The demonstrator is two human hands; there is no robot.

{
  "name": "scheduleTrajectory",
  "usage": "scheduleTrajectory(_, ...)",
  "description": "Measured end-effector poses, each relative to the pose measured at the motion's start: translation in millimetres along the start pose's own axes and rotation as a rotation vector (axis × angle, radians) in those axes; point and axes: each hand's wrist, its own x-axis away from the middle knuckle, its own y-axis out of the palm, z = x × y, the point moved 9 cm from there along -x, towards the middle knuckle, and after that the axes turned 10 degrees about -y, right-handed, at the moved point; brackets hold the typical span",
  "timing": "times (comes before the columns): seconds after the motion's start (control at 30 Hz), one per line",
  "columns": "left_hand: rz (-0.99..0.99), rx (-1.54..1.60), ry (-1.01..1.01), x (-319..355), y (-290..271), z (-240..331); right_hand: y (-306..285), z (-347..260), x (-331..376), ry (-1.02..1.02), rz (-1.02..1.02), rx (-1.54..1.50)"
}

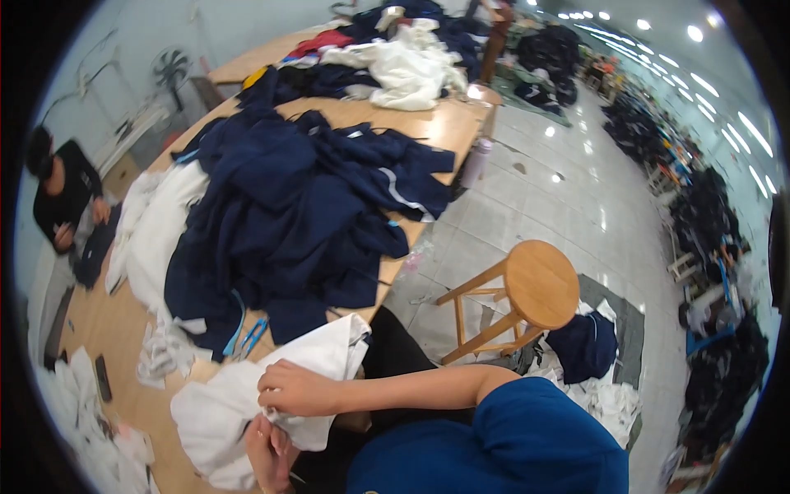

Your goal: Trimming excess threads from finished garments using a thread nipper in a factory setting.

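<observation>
Your left hand [268,454] and right hand [298,387] pinch the white cloth [216,414], likely soft and light, best held by bunched folds.

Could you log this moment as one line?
left hand: holding white fabric | right hand: gripping same fabric | nearby: blue-handled tool, navy garments on wooden table

Garment workshop — navy clothes [280,198] heaped on wooden table [448,123], strip lights [705,85] overhead.
</observation>
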Motion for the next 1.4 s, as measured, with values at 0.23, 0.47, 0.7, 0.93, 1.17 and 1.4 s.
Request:
scheduleTrajectory(0.23,0.156,-0.018,0.027,-8.5,-0.9,-9.2,6.6,-3.8,8.1,0.008,-0.057,-0.048)
scheduleTrajectory(0.47,0.386,-0.347,0.069,27.3,-37.3,21.8,-40.7,98.8,20.0,0.554,0.142,-0.142)
scheduleTrajectory(0.7,0.284,-0.189,0.078,11.2,-15.6,20.2,-30.7,35.6,-37.3,0.277,-0.212,-0.006)
scheduleTrajectory(0.93,0.201,-0.288,0.134,14.0,-1.0,19.5,25.6,7.4,-24.3,0.164,-0.457,-0.115)
scheduleTrajectory(1.17,0.215,-0.309,0.098,20.9,-10.4,14.6,2.9,33.5,-23.0,0.038,-0.413,0.128)
scheduleTrajectory(1.4,0.340,-0.349,0.042,16.9,-27.3,8.9,-27.3,50.1,-16.2,0.145,-0.250,0.206)
